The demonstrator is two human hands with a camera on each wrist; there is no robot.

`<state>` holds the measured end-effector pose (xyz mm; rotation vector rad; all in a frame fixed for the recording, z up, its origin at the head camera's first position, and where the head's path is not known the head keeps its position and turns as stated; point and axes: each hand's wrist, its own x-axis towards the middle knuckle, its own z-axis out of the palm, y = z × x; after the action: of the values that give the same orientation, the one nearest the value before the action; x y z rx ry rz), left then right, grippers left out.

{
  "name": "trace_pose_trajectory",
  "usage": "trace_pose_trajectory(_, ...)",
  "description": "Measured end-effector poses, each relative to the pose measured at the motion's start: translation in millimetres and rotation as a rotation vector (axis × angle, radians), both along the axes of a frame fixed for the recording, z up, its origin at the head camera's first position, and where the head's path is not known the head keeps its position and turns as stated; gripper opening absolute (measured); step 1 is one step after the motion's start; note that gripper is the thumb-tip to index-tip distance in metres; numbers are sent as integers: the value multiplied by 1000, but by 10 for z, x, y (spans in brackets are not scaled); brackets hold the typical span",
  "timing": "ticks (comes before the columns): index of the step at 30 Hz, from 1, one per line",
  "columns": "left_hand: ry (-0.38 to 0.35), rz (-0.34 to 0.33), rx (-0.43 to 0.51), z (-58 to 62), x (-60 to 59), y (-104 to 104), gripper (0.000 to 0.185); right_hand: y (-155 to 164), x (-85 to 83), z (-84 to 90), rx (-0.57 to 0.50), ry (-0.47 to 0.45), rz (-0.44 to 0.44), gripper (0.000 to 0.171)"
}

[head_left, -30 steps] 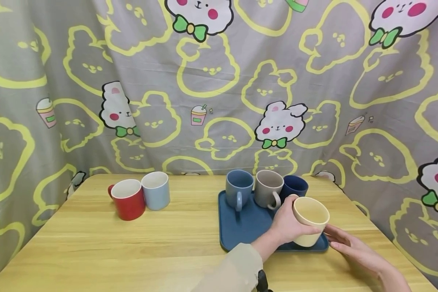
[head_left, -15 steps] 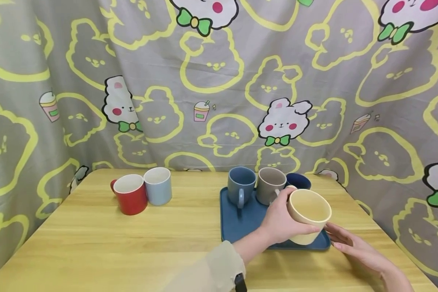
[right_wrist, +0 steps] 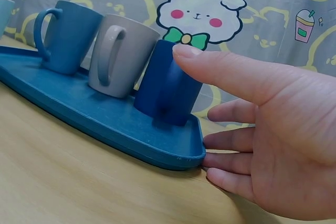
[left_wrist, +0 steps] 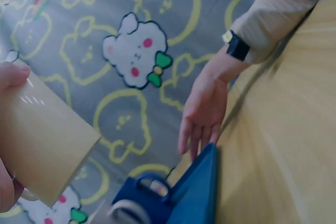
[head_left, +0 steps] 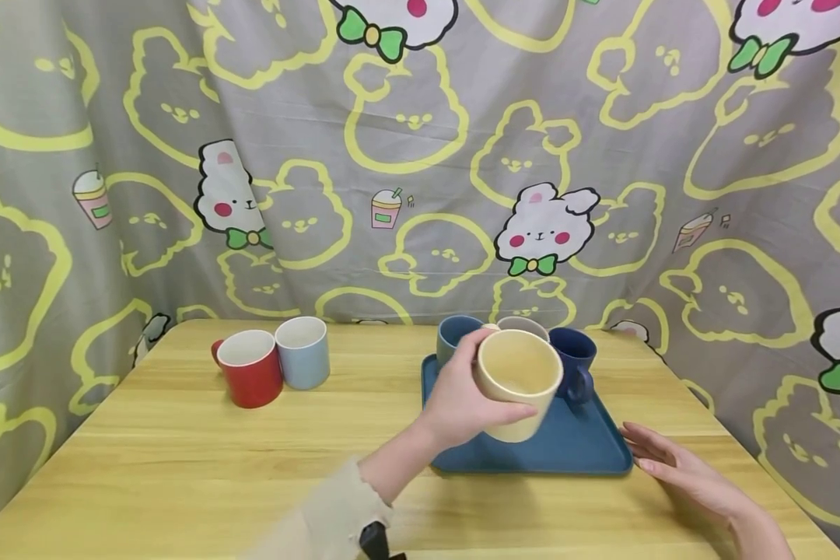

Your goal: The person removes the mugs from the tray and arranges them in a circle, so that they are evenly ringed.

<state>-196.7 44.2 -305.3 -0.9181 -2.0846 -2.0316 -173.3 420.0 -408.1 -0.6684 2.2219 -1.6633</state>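
Observation:
My left hand [head_left: 465, 397] grips a pale yellow mug [head_left: 521, 381], holding it tilted above the blue tray [head_left: 567, 455]. In the left wrist view the yellow mug [left_wrist: 44, 137] shows from its side, raised above the tray. My right hand [head_left: 686, 470] lies at the tray's right edge with relaxed fingers, its fingertips right at the corner in the right wrist view. On the tray stand a blue mug [right_wrist: 71, 38], a grey-taupe mug [right_wrist: 123, 56] and a navy mug [right_wrist: 168, 85] in a row. In the head view the yellow mug partly hides the grey one.
A red mug [head_left: 250, 372] and a light blue mug [head_left: 303, 354] stand side by side at the back left of the wooden table [head_left: 217, 474]. A patterned grey curtain [head_left: 420, 155] hangs behind the table.
My left hand has lifted the yellow mug off the tray's right front and carried it leftward, bringing the navy mug's handle into view. My right hand has stayed by the tray's edge.

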Motion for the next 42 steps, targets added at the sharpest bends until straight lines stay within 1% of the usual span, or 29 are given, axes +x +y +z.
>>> trace_pose_trajectory(3,21,33,-5,-14,-48,-181,85,-1,8,14,49,-18,-40,50)
trace_pose_trajectory(6,22,79,-18,-55,-101,-363,85,1,16,30,81,-50,-66,53)
trace_pose_trajectory(9,4,165,-36,-104,-144,-543,86,4,14,35,85,-51,-56,54)
trace_pose_trajectory(13,-20,281,-51,-184,-225,-783,86,-9,13,41,95,-48,-72,54)
trace_pose_trajectory(14,-23,303,-56,-212,-257,-840,85,-13,13,45,96,-48,-82,54)
trace_pose_trajectory(16,-32,338,-61,-275,-326,-952,85,-15,10,42,79,-37,-71,52)
trace_pose_trajectory(20,-72,393,-70,-423,-476,-1153,84,-6,-8,14,10,-23,-6,48)
trace_pose_trajectory(22,-104,426,-70,-496,-542,-1233,85,0,-13,1,-19,-28,23,48)
trace_pose_trajectory(27,-160,492,-60,-674,-692,-1379,88,8,-9,-8,-31,-29,29,48)
trace_pose_trajectory(30,-161,500,-63,-754,-749,-1445,87,9,-9,-17,-19,-10,20,47)
trace_pose_trajectory(33,-157,490,-85,-805,-780,-1486,84,9,-3,-18,-6,6,6,47)
trace_pose_trajectory(39,-164,479,-172,-862,-820,-1526,84,7,2,-15,6,-8,-11,47)
trace_pose_trajectory(42,-174,473,-200,-898,-837,-1535,86,7,3,-15,7,-9,-10,47)
